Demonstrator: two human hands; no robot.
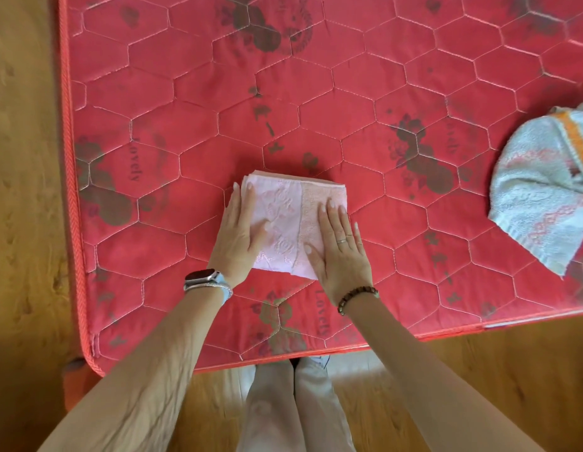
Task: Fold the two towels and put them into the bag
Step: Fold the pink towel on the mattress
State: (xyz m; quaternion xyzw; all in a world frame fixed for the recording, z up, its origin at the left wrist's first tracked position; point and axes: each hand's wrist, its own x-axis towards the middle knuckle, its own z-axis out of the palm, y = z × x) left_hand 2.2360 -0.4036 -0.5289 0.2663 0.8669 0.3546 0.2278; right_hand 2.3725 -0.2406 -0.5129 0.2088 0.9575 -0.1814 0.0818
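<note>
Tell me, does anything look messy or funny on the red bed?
Yes: the blue towel lies crumpled and unfolded on the mattress, far right. The pink towel is neatly folded, with the left hand and right hand pressing flat on it.

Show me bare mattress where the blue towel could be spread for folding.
Bare mattress runs across the far side, beyond the pink towel. Another free patch lies between it and the blue towel. Crowded: the near middle, where the left hand and right hand press the pink towel flat.
</note>
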